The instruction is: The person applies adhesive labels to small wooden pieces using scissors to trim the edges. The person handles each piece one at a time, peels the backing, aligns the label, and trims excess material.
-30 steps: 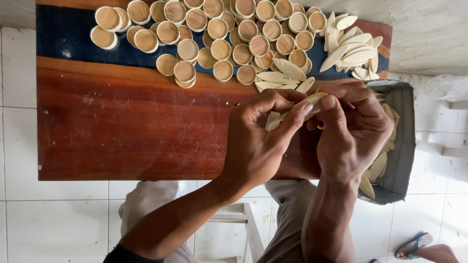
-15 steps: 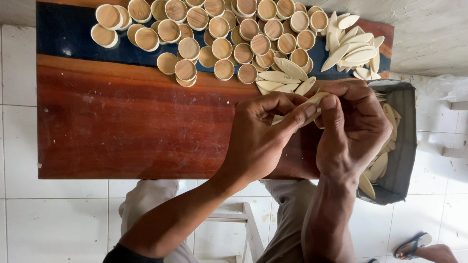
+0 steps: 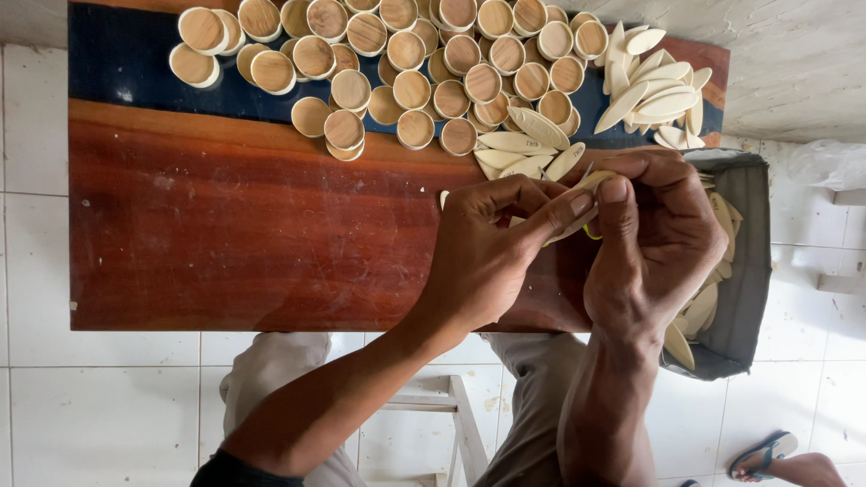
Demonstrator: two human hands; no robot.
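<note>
Both my hands meet over the right part of a red-brown wooden board point(image 3: 225, 234). My left hand point(image 3: 492, 248) and my right hand point(image 3: 663, 234) pinch together a pale, leaf-shaped flat piece point(image 3: 586, 191) between thumbs and fingertips. A bit of yellow shows under the piece. Just above the hands lie a few more pale leaf-shaped pieces point(image 3: 523, 144). Another heap of them point(image 3: 654, 86) rests at the board's far right corner.
Several round wooden cups with pale rims point(image 3: 406, 63) crowd the board's dark blue far strip. A grey bag point(image 3: 744, 261) with more leaf-shaped pieces hangs at the right. White tiled floor, a white stool frame point(image 3: 451, 415) and a sandalled foot point(image 3: 780, 460) lie below.
My hands have shifted slightly up the board while still working the pale piece; the fingers have regripped it a little.
</note>
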